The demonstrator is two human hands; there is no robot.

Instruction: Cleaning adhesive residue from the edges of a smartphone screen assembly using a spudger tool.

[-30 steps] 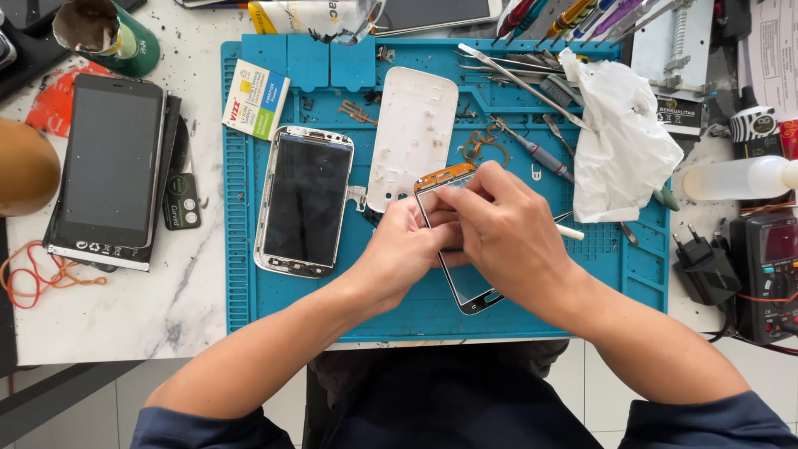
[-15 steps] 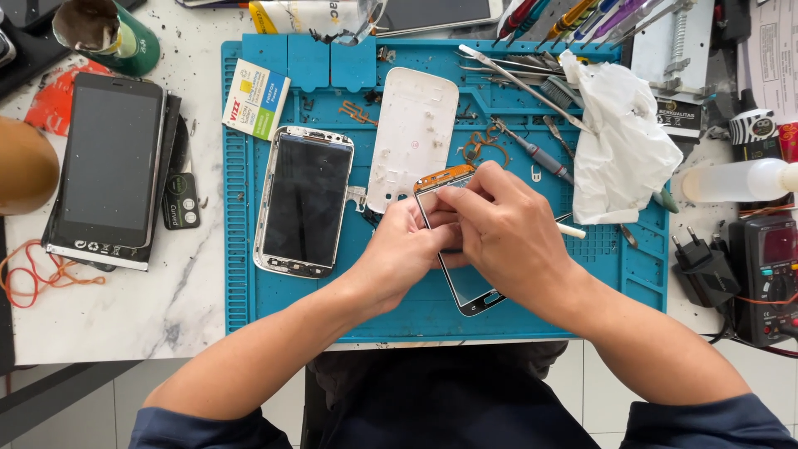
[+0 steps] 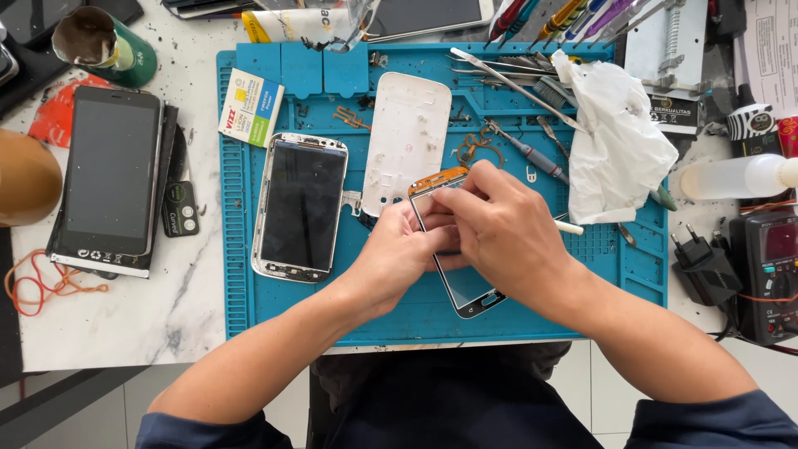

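Over the blue work mat (image 3: pixel 249 274), both my hands meet on a thin glass phone panel (image 3: pixel 470 291) with an orange strip along its top edge. My left hand (image 3: pixel 399 254) grips the panel's left edge. My right hand (image 3: pixel 499 224) pinches the panel near its middle and also holds a thin white stick (image 3: pixel 569 226) that pokes out to the right. A phone with a dark screen and silver frame (image 3: pixel 299 206) lies left of my hands. A white phone back cover (image 3: pixel 407 141) lies just behind them.
A crumpled white tissue (image 3: pixel 619 141), screwdrivers and tweezers (image 3: pixel 519 150) lie at the mat's back right. A tablet (image 3: pixel 112 179) and a green cup (image 3: pixel 104 46) sit to the left. A clear bottle (image 3: pixel 736 176), a plug (image 3: pixel 702 254) and a meter (image 3: pixel 769 266) stand right.
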